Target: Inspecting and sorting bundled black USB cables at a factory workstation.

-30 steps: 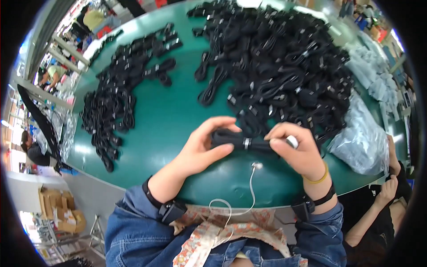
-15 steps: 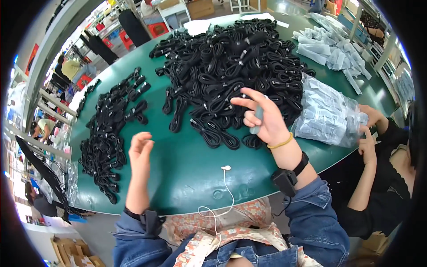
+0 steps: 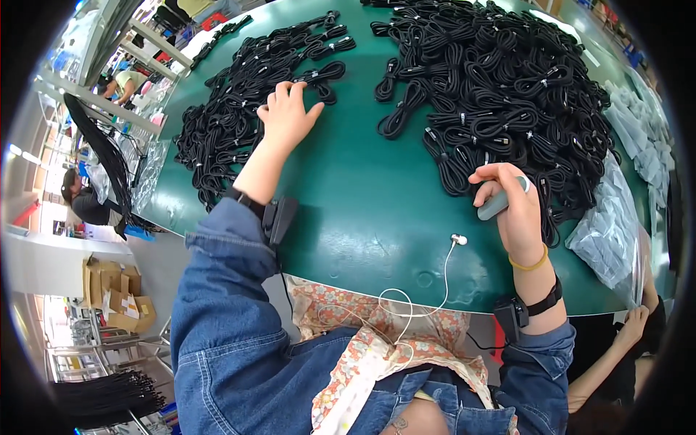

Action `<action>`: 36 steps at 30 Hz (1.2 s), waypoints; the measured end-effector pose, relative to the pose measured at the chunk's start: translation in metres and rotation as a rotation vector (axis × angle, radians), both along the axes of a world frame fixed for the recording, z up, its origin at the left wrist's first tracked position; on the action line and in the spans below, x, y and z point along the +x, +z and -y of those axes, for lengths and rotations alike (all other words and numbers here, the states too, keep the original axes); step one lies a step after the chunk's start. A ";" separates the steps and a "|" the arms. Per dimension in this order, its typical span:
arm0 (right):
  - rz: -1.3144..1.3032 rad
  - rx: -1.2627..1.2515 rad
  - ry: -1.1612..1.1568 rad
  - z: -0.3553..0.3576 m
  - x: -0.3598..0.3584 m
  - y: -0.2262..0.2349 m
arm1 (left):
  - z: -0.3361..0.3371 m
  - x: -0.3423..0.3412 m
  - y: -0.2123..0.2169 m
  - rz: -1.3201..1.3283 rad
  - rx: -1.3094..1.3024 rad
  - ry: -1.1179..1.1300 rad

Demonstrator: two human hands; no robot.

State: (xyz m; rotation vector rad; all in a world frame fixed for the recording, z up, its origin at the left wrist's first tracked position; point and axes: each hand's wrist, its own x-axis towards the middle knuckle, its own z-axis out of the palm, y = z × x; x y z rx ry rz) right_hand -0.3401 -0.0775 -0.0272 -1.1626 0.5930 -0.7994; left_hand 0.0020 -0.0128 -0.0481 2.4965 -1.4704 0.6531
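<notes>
My left hand (image 3: 288, 119) reaches over the right edge of the left pile of bundled black cables (image 3: 228, 116), fingers spread and thumb apart, holding nothing. Its fingertips are close to a single cable bundle (image 3: 324, 76); whether they touch it I cannot tell. My right hand (image 3: 516, 203) is at the near edge of the larger heap of bundled black cables (image 3: 500, 80). Its fingers curl round a small, smooth, grey oblong thing (image 3: 494, 206), whose kind I cannot make out. A pale band shows near the fingers.
A white earphone (image 3: 458, 239) lies on the green table (image 3: 362, 196), its wire running to my apron. At right, another person's hand (image 3: 633, 326) holds a clear bag of grey packets (image 3: 609, 232). More grey packets (image 3: 638, 130) lie behind it. Cardboard boxes (image 3: 119, 293) stand on the floor at left.
The view has turned left. My left hand has moved forward to the left cable pile and spread its fingers. My right hand has drawn back nearer me, fingers curled, still with the grey thing.
</notes>
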 end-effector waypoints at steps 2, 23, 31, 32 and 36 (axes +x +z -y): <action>-0.025 -0.034 0.017 0.001 -0.002 0.000 | 0.015 -0.001 -0.002 -0.062 0.108 0.013; -0.195 -0.177 0.113 -0.005 -0.012 0.011 | -0.036 -0.071 0.087 -0.659 -0.334 -0.501; 0.051 -0.566 0.079 -0.005 -0.008 0.007 | -0.030 -0.170 0.032 -1.316 -0.483 -1.028; 0.036 -0.567 0.079 -0.005 -0.010 0.007 | -0.029 -0.176 0.027 -1.544 -0.563 -0.959; -0.055 -0.598 0.110 -0.011 -0.007 0.002 | -0.031 -0.174 0.018 -1.838 -0.572 -0.817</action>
